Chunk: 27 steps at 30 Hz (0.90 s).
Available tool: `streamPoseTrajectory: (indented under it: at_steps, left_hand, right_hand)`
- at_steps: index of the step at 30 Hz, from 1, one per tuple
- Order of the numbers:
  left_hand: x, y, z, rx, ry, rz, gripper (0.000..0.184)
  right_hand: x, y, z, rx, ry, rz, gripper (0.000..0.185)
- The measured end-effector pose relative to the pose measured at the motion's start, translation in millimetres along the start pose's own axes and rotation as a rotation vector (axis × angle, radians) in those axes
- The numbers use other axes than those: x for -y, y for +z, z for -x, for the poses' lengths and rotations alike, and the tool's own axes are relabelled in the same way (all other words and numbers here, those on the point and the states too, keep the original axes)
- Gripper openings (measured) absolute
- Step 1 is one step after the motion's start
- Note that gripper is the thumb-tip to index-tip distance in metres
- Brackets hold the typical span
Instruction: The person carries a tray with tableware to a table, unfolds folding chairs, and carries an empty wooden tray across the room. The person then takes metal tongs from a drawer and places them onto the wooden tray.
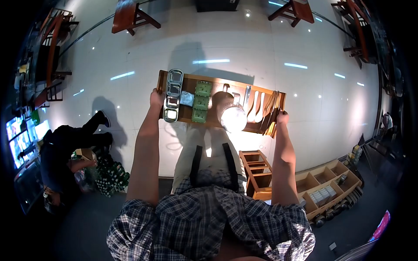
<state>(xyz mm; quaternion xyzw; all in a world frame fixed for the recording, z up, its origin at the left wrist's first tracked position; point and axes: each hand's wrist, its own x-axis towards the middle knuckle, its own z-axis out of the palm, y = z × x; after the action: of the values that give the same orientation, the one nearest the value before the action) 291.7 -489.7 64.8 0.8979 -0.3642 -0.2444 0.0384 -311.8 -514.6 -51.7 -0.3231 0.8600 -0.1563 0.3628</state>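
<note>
"How many trays?"
"One long brown wooden tray (186,81), with one bare left hand (156,99) at nine o'clock and one bare right hand (283,117) at three."
"And on it?"
"Toward nine, one shiny oblong metal dish (173,91) and three square green dishes (200,103)."
"Toward three?"
"Two long white spoons (260,107); the thin brown sticks (272,114) are too bunched to count."

left hand (156,98), right hand (283,117) gripping wooden tray (188,82), white spoons (259,115) inside

single head-worn view, facing forward and down, wide fisheye, plaid shirt (191,217) close below, floor (250,41) farther off
</note>
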Motion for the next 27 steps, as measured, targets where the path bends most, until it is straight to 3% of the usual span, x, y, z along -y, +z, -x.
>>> streamPoseTrajectory:
  at_steps: [6,13,19,22,27]
  left_hand:
    - [17,-18,14,-0.044,-0.039,0.026,0.035]
    - [49,-67,-2,-0.070,-0.055,-0.018,0.028]
    - [75,-263,-117,-0.093,-0.060,-0.050,0.024]
    - [93,-362,-181,-0.102,-0.086,-0.036,0.025]
    - [116,-495,-236,-0.095,-0.150,-0.045,0.026]
  right_hand:
    - [14,11,-10,0.011,-0.085,0.021,0.032]
    - [97,22,17,0.011,-0.141,0.118,0.033]
    - [295,86,103,0.012,-0.124,0.117,0.029]
    - [401,114,149,0.119,-0.088,0.099,0.029]
    - [532,166,216,0.118,-0.116,0.070,0.031]
